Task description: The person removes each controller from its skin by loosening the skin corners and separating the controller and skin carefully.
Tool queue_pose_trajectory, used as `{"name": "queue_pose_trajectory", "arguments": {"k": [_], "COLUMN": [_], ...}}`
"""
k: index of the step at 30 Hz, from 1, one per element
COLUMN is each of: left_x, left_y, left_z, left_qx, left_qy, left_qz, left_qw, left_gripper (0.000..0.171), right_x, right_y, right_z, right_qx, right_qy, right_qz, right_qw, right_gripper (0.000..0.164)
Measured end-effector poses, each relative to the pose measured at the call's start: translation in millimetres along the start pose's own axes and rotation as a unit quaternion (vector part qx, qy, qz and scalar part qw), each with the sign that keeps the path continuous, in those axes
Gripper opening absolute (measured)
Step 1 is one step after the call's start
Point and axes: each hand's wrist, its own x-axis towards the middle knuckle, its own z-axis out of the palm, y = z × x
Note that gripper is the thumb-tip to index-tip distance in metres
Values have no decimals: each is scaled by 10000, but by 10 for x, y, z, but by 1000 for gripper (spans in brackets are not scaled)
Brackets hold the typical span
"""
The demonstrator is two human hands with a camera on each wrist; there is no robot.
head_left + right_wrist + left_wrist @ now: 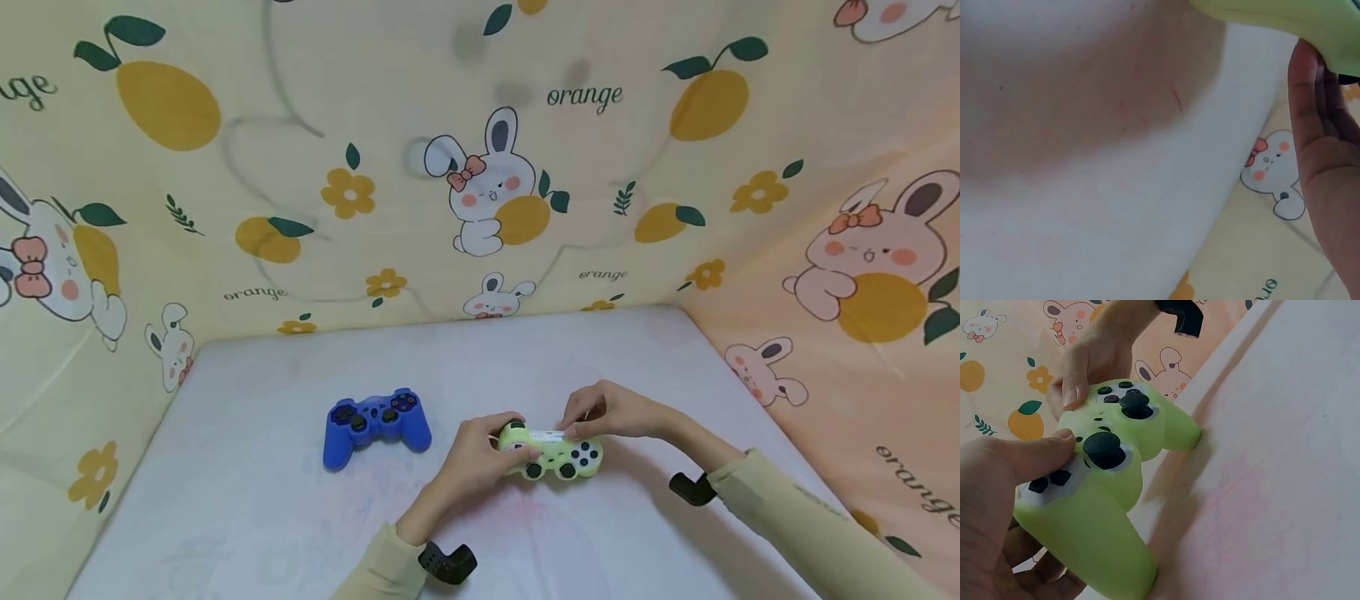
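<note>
A light green game controller [557, 460] with black sticks and buttons is tilted up in the head view. My left hand [474, 454] grips its left end, thumb [1047, 453] on the face near the direction buttons and fingers curled beneath. At the top edge, my right hand [618, 410] pinches the controller with thumb and fingers. Only part of the right hand [1329, 156] shows in the right wrist view, below the pale green shell [1272, 14]. What the right fingertips touch behind the controller is hidden.
A blue game controller [416, 429] lies on the white tabletop [247, 500] to the left of my hands. Cloth walls [420, 83] printed with rabbits and oranges stand around the back and sides. Black wrist devices [448, 563] are worn at both cuffs.
</note>
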Motion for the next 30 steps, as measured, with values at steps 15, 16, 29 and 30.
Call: {"name": "queue_pose_trajectory", "arguments": {"k": [15, 16, 29, 30], "left_x": [23, 21, -10, -11], "left_y": [-9, -10, -30, -30], "left_z": [-19, -20, -4, -1], "left_qx": [370, 407, 588, 614], "left_qy": [-23, -23, -35, -39], "left_qz": [79, 102, 402, 420], "left_qw": [9993, 9991, 9975, 9972], "left_gripper": [34, 35, 28, 28], "right_x": [-48, -52, -136, -147], "right_y": [-89, -93, -436, -442], "right_z": [121, 140, 401, 410], "right_qx": [-734, -727, -872, -944], "right_qy": [969, 1052, 2534, 2626], "right_qz": [-952, -994, -900, -853], "right_qw": [9880, 9868, 9592, 9565], "right_gripper": [7, 7, 11, 13]}}
